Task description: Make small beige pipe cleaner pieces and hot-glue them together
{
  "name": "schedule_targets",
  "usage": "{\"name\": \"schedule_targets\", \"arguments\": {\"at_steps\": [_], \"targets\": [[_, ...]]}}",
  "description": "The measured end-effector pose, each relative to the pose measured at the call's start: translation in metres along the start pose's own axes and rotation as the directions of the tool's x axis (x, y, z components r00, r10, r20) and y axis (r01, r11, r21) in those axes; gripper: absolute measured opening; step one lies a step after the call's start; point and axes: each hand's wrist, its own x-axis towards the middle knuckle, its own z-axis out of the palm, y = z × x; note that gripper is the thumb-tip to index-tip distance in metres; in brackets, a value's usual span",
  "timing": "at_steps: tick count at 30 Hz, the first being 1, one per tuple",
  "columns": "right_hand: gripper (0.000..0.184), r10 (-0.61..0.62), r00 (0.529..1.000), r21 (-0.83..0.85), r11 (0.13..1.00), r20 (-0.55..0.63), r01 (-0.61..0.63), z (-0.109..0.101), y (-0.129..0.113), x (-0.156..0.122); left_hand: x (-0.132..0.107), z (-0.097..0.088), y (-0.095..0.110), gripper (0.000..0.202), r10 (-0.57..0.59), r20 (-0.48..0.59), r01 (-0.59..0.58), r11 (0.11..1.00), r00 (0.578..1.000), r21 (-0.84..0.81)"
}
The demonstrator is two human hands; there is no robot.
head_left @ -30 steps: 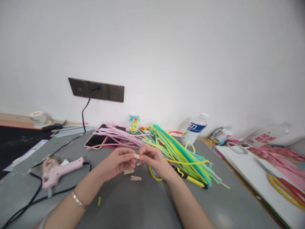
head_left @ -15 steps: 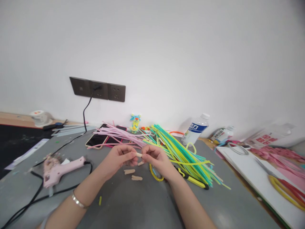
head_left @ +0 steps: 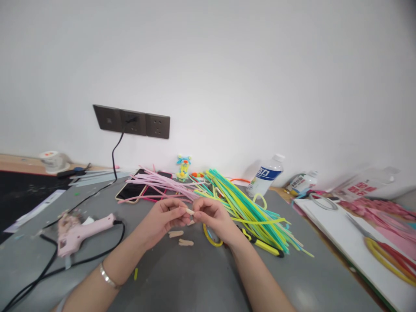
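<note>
Between the fingertips of my left hand [head_left: 169, 216] and my right hand [head_left: 210, 216] is a short beige fuzzy piece [head_left: 190, 211], like a cut bit of pipe cleaner. Both hands are closed in a pinch, one at each end of it. Just below my fingers, on the grey table [head_left: 182, 281], lie a beige folded piece [head_left: 176, 234] and another beige folded piece [head_left: 186, 242]. A third is partly hidden under my left fingers. A yellow ring-shaped piece [head_left: 208, 237] rests beside my right wrist.
Pink pipe cleaners [head_left: 162, 181] lie over two phones [head_left: 130, 191]; green and yellow pipe cleaners [head_left: 250, 208] spread rightward. A yellow cutter [head_left: 266, 246], a bottle [head_left: 264, 175] and a small figure [head_left: 183, 168] are nearby. A corded pink glue gun [head_left: 84, 234] lies left, scissors [head_left: 386, 255] right.
The beige piece between my fingertips has tilted slightly, its right end lower. My hands stay almost in place, and the whole view has shifted slightly.
</note>
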Motion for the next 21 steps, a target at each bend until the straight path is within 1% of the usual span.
{"name": "schedule_targets", "arguments": {"at_steps": [7, 12, 17, 21], "targets": [[0.028, -0.040, 0.999, -0.020, 0.999, -0.023, 0.040, -0.0004, 0.0003, 0.0001, -0.0003, 0.0013, 0.0007, 0.028, -0.014, -0.017, 0.014, 1.000, 1.000, 0.001], [0.030, -0.027, 0.999, -0.046, 0.999, -0.024, 0.026, -0.0014, -0.0006, -0.0007, -0.0005, -0.0001, 0.0003, 0.027, -0.031, 0.004, 0.031, 0.999, 1.000, -0.010], [0.027, -0.041, 0.999, -0.038, 0.998, -0.005, 0.041, 0.0006, -0.0016, -0.0007, -0.0023, -0.0001, 0.0036, 0.026, -0.111, 0.053, 0.115, 0.992, 0.992, -0.060], [0.027, -0.033, 0.999, -0.023, 0.999, 0.010, 0.033, 0.0016, -0.0004, -0.0007, -0.0029, -0.0017, 0.0042, 0.023, -0.197, 0.102, 0.205, 0.976, 0.975, -0.069]]}}
